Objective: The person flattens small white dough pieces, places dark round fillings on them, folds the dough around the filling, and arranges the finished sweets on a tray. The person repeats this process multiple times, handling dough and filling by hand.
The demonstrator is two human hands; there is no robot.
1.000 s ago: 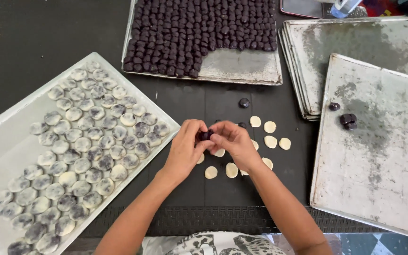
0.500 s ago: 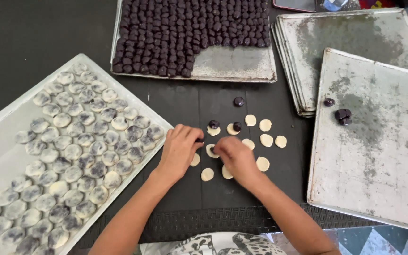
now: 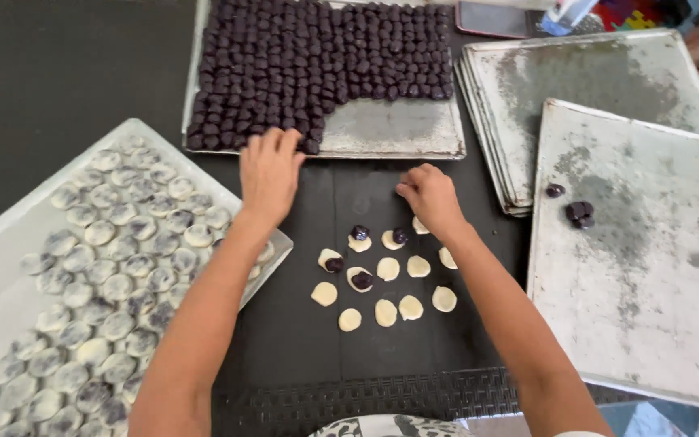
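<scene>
Several pale dough discs [image 3: 387, 269] lie on the black mat, and a few carry a dark purple filling ball [image 3: 361, 280]. My left hand [image 3: 269, 174] stretches forward, its fingertips resting on the nearest dark balls at the front edge of the metal tray of filling balls [image 3: 390, 129]. My right hand [image 3: 430, 196] hovers just beyond the discs with its fingers bunched and pointing down at the mat. Whether it pinches anything is hidden by the fingers.
A white tray [image 3: 10, 235] on the left holds several wrapped, marbled dough balls. Stacked empty baking sheets [image 3: 633, 283] sit on the right, with a few dark lumps [image 3: 580, 212] on the top one. A ribbed mat edge [image 3: 349, 396] runs along the front.
Both hands left the discs and moved forward: the left one to the tray of dark balls, the right one to the spot where a loose dark ball lay. Two more discs carry filling.
</scene>
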